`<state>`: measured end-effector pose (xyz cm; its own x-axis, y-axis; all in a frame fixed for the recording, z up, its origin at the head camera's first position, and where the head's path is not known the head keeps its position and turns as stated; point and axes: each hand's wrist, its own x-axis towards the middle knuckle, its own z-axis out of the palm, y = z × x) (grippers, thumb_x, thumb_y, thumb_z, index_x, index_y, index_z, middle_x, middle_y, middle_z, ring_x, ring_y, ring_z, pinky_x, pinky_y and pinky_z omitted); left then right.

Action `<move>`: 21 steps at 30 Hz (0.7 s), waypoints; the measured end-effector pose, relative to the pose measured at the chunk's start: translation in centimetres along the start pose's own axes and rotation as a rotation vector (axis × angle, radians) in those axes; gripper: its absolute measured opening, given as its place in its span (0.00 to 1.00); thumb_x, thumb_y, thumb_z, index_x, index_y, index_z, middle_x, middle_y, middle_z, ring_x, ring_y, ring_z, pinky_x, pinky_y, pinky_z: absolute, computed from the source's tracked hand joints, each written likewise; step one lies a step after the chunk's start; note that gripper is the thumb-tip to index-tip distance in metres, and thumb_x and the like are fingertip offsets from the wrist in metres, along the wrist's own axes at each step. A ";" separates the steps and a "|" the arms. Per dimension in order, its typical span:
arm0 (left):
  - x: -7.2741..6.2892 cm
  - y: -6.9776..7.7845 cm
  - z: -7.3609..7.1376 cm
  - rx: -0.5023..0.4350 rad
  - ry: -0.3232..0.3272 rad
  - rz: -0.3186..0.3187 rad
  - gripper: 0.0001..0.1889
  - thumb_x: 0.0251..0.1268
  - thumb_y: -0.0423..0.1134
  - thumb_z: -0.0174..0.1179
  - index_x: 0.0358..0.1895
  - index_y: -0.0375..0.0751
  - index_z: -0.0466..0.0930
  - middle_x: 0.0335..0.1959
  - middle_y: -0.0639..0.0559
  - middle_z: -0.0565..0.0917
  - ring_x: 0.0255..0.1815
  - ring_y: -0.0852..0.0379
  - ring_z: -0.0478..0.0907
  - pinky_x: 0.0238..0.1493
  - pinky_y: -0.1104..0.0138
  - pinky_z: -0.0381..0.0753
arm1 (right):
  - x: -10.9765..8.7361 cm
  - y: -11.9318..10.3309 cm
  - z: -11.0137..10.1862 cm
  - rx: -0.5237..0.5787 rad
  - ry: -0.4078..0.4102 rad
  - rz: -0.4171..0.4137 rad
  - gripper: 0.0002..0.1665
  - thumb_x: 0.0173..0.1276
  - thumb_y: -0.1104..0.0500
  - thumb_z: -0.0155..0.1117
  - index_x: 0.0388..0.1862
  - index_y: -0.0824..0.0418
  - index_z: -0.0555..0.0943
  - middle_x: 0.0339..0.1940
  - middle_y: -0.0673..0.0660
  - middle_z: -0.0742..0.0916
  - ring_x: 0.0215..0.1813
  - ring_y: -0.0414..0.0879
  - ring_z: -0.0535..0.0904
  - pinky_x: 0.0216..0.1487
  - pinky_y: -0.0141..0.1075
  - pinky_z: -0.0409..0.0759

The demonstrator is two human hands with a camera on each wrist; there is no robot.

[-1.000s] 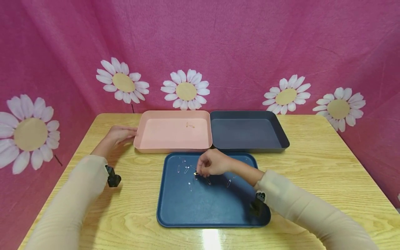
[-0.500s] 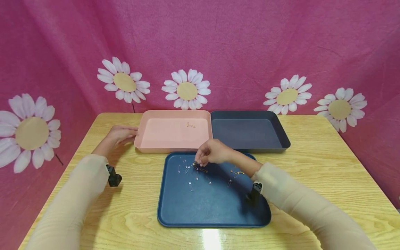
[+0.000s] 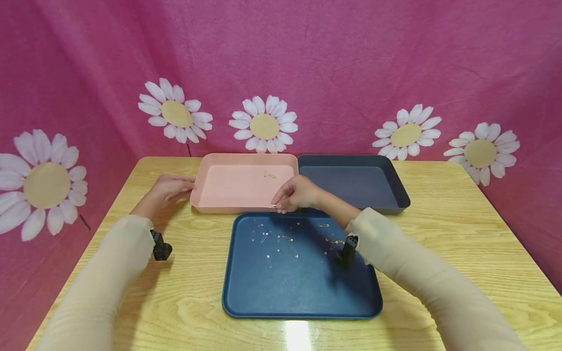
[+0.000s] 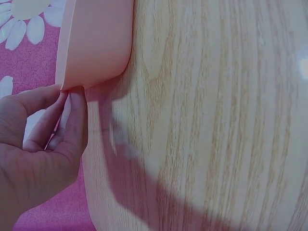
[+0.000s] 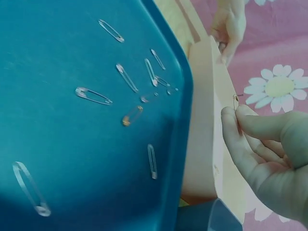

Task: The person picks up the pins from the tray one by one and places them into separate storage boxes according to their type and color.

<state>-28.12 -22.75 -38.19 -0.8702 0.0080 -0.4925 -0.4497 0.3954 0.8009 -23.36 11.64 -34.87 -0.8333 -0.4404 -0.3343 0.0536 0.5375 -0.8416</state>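
My right hand (image 3: 298, 192) pinches a gold-coloured safety pin (image 5: 235, 102) between thumb and fingertips, over the near rim of the pink tray (image 3: 237, 210). Two gold safety pins (image 3: 271, 176) lie inside that tray toward its back right. At the pink tray's left end, my left hand (image 3: 173, 187) holds the rim between thumb and fingers; in the left wrist view the left hand (image 4: 48, 134) grips the tray's edge. On the blue serving tray (image 3: 303, 292) in front are scattered silver safety pins (image 5: 94, 96) and several gold ones (image 3: 324, 225), some under the right forearm.
A dark rectangular tray (image 3: 351, 187) stands against the pink tray's right side. All the trays are on a wooden table (image 3: 461, 234). A pink cloth with daisies (image 3: 307, 73) hangs behind the table.
My right hand has lifted a safety pin off the blue tray and moved away from me to the pink tray's near rim. The left hand stays in place.
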 end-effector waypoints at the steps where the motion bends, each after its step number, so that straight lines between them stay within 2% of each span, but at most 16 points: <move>1: -0.2 0.1 0.0 0.001 -0.004 0.004 0.25 0.71 0.37 0.53 0.69 0.32 0.64 0.71 0.37 0.66 0.44 0.70 0.80 0.61 0.69 0.78 | 0.2 -0.2 -0.2 -0.006 0.012 0.008 0.12 0.57 0.69 0.70 0.42 0.72 0.86 0.29 0.60 0.90 0.25 0.39 0.84 0.40 0.40 0.88; 4: -0.6 0.4 0.0 0.007 -0.021 0.019 0.26 0.72 0.35 0.52 0.70 0.31 0.62 0.71 0.36 0.64 0.38 0.74 0.79 0.60 0.70 0.79 | 1.0 -0.6 -0.6 -0.026 0.037 0.019 0.12 0.57 0.69 0.70 0.41 0.71 0.86 0.30 0.60 0.90 0.26 0.39 0.84 0.32 0.31 0.86; 6: -0.7 0.4 0.0 -0.016 -0.020 0.024 0.26 0.71 0.34 0.52 0.69 0.30 0.62 0.70 0.35 0.64 0.32 0.77 0.78 0.57 0.72 0.80 | 1.6 -0.9 -0.9 -0.047 0.054 0.018 0.12 0.56 0.69 0.70 0.41 0.71 0.86 0.32 0.61 0.90 0.26 0.38 0.84 0.32 0.28 0.85; 11: -0.3 0.2 0.1 -0.039 -0.017 0.039 0.26 0.69 0.34 0.54 0.68 0.29 0.63 0.69 0.34 0.65 0.30 0.78 0.77 0.56 0.72 0.81 | 3.2 -1.5 -1.7 -0.061 0.064 0.007 0.12 0.57 0.73 0.67 0.42 0.74 0.85 0.38 0.67 0.89 0.26 0.39 0.85 0.43 0.38 0.88; 14: 0.2 -0.2 -0.1 -0.056 0.008 0.027 0.26 0.67 0.33 0.56 0.67 0.29 0.66 0.63 0.38 0.75 0.30 0.75 0.78 0.50 0.73 0.84 | 4.2 -1.9 -2.1 -0.066 0.070 0.018 0.12 0.58 0.74 0.66 0.42 0.75 0.84 0.39 0.69 0.88 0.27 0.40 0.85 0.48 0.45 0.86; 17: 0.5 -0.3 -0.3 -0.071 0.007 0.026 0.26 0.66 0.34 0.58 0.65 0.29 0.68 0.61 0.40 0.78 0.33 0.73 0.80 0.47 0.74 0.85 | 5.2 -2.3 -2.6 -0.061 0.081 0.045 0.12 0.58 0.74 0.67 0.42 0.75 0.84 0.39 0.67 0.89 0.27 0.41 0.86 0.51 0.47 0.85; 19: 0.4 -0.2 -0.3 -0.057 -0.003 0.027 0.26 0.66 0.34 0.58 0.65 0.29 0.68 0.62 0.39 0.77 0.36 0.71 0.80 0.50 0.72 0.84 | 5.8 -2.6 -2.9 -0.058 0.089 0.066 0.12 0.57 0.73 0.67 0.42 0.75 0.84 0.36 0.65 0.90 0.27 0.41 0.86 0.52 0.49 0.84; 21: 0.2 0.1 -0.3 -0.031 -0.018 0.033 0.26 0.67 0.35 0.58 0.66 0.29 0.67 0.66 0.36 0.72 0.40 0.70 0.80 0.55 0.70 0.82 | 6.6 -2.9 -3.2 -0.049 0.093 0.079 0.11 0.58 0.73 0.67 0.42 0.75 0.84 0.32 0.62 0.90 0.26 0.41 0.85 0.53 0.49 0.84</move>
<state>-28.34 -22.97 -38.13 -0.8811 0.0368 -0.4715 -0.4272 0.3657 0.8269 -30.73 9.48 -33.28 -0.8751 -0.3282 -0.3557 0.0956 0.6032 -0.7918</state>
